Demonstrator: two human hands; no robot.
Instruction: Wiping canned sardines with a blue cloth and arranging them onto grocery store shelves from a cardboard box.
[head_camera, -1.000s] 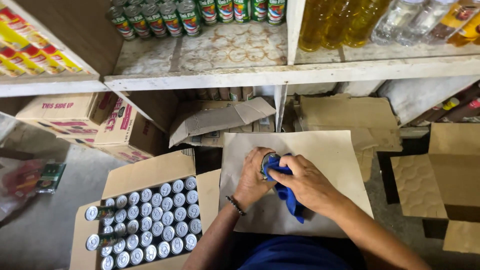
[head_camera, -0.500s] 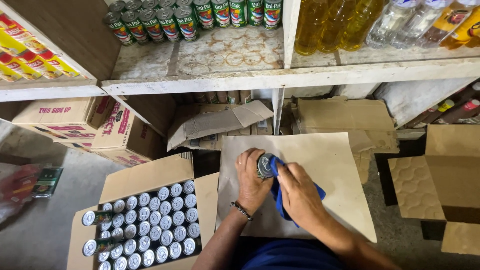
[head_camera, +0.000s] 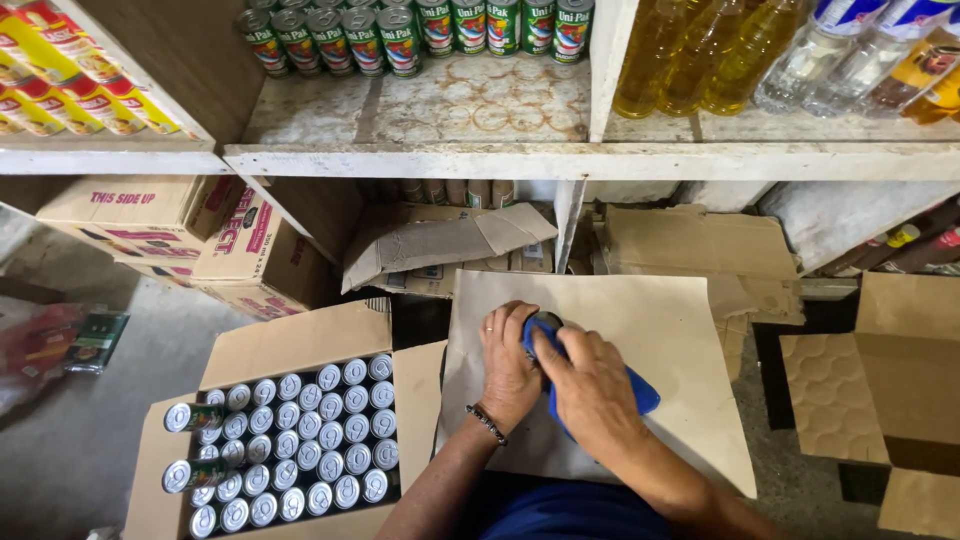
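Since the earlier frame, our right hand (head_camera: 590, 385) had slid the blue cloth (head_camera: 640, 392) further over the can (head_camera: 543, 322), hiding most of it. Our left hand (head_camera: 508, 360) clasped the can's side above the cardboard sheet (head_camera: 680, 340); right fingers pressed the cloth. We judged the can stiff, smooth, rather heavy (best held round the wall). Its axis we could not tell.

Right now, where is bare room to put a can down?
The shelf is bare in front of the green cans. The cardboard sheet is bare right of the hands. The open box is crowded with cans.
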